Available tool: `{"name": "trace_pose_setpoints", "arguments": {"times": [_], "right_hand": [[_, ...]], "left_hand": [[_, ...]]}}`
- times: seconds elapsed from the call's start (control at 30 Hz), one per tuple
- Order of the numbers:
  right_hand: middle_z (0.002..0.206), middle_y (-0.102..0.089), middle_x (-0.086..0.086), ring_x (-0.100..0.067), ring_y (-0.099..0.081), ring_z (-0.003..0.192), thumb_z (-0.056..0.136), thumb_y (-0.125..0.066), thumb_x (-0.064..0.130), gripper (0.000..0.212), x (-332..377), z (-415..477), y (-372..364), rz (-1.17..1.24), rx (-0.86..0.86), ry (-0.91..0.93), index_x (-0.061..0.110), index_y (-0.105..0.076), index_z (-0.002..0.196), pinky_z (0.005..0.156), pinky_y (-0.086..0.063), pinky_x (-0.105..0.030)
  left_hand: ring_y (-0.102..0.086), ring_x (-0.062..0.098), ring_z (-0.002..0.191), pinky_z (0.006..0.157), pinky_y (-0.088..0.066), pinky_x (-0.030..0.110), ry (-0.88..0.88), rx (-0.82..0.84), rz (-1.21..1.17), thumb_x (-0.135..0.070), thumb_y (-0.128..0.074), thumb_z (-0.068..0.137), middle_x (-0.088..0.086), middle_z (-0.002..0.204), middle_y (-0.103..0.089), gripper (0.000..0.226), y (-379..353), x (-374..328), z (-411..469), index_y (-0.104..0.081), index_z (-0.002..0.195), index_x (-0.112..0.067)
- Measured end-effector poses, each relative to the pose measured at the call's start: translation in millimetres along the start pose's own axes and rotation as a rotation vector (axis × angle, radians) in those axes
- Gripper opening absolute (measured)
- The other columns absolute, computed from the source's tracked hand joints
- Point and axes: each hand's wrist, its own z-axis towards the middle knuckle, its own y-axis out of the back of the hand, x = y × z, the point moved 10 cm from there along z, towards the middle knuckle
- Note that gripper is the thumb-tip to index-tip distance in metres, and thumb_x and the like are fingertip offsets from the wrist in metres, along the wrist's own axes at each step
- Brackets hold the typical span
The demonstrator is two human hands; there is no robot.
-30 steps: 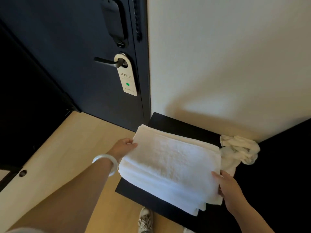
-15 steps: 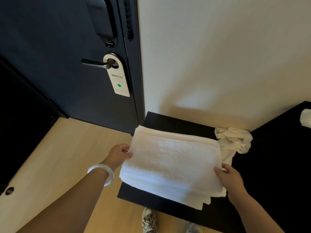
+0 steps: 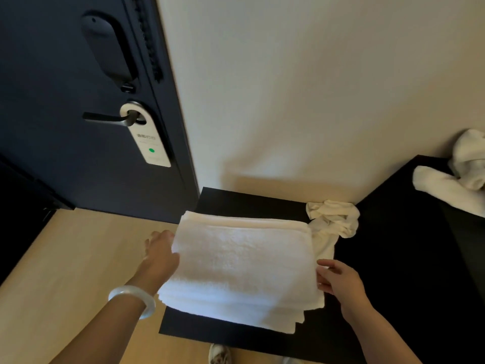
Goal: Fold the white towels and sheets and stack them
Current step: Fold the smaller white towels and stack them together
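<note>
The folded white towels [image 3: 244,261] lie in a neat, fluffy stack with their layered edges showing. The left hand [image 3: 160,254] touches one side, fingers loosely apart. I cannot tell whether the right hand [image 3: 339,282] is gripping.

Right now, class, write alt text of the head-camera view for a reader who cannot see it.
A person's left hand and right hand touch the sides of a stack of folded white towels on a black surface, beside a crumpled white cloth.

fluffy terry-cloth towels [image 3: 244,261] on matt black shelf [image 3: 236,203].
</note>
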Motion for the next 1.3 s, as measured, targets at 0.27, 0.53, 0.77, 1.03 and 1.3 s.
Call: {"name": "trace_pose_setpoints", "arguments": {"times": [0.27,0.53,0.77,1.03,1.3], "right_hand": [[0.1,-0.068,0.0,-0.014,-0.067,0.091,0.093,-0.064,0.011,0.018,17,15,68,0.03,0.058,0.012,0.024,-0.067,0.105,0.066,-0.055,-0.025],[0.102,-0.07,-0.006,-0.015,-0.071,0.092,0.094,-0.063,0.007,0.017,84,49,224,0.163,0.182,0.248,0.016,-0.07,0.107,0.072,-0.058,-0.025],[0.108,-0.066,0.005,-0.009,-0.066,0.097,0.093,-0.065,0.013,0.02,107,96,367,0.187,0.081,0.375,0.024,-0.067,0.109,0.073,-0.055,-0.018],[0.121,-0.052,0.008,-0.007,-0.059,0.098,0.089,-0.069,0.02,0.039,111,129,407,0.007,-0.054,0.36,0.033,-0.056,0.124,0.079,-0.052,-0.025],[0.121,-0.051,0.006,-0.018,-0.059,0.109,0.088,-0.072,0.024,0.064,125,155,424,-0.025,-0.077,0.241,0.023,-0.04,0.144,0.089,-0.053,-0.035]], "left_hand": [[-0.041,0.016,0.127,0.11,-0.036,0.032,-0.27,0.079,0.017,-0.017,-0.061,0.094,-0.002,0.136,-0.043,0.041,-55,-126,-64,-0.047,0.132,-0.024],[-0.046,0.0,0.112,0.099,-0.035,0.014,-0.542,0.207,-0.081,-0.022,-0.059,0.096,-0.013,0.129,-0.041,0.037,-160,-347,-140,-0.046,0.128,-0.031],[-0.045,0.004,0.114,0.094,-0.034,0.015,-0.686,0.145,-0.209,-0.019,-0.059,0.095,-0.012,0.126,-0.04,0.037,-207,-530,-201,-0.049,0.131,-0.024],[-0.044,0.011,0.126,0.104,-0.039,0.023,-0.674,0.158,-0.172,-0.019,-0.059,0.094,-0.009,0.134,-0.036,0.046,-217,-591,-211,-0.043,0.136,-0.024],[-0.041,0.021,0.136,0.103,-0.039,0.026,-0.6,0.293,-0.4,-0.018,-0.062,0.093,0.006,0.153,-0.03,0.08,-226,-653,-195,-0.011,0.154,-0.019]]}}
